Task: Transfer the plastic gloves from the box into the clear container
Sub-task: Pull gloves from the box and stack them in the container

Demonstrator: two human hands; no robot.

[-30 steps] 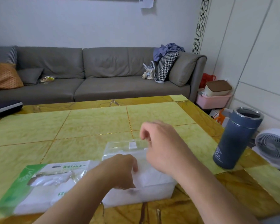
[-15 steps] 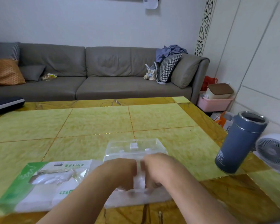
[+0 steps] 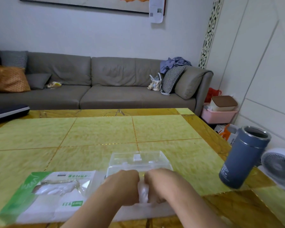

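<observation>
From the head camera, we saw 2 bare hands meet knuckle to knuckle over the clear container at the near edge of the yellow-tiled table. The left hand and the right hand were both curled down into the container, fingers out of sight behind the knuckles, with a bunch of white plastic gloves showing in the narrow gap between them; we took both hands to be holding that bunch, though the fingertips were hidden. The container's hinged lid stood open on the far side. Just beside the container, on its left, lay the green-and-white gloves box, flat on the table, with more white film visible through its torn window. Well apart to the right, a blue flask stood near the table's edge. Behind the table ran a grey sofa, and a white fan sat low at the right.
</observation>
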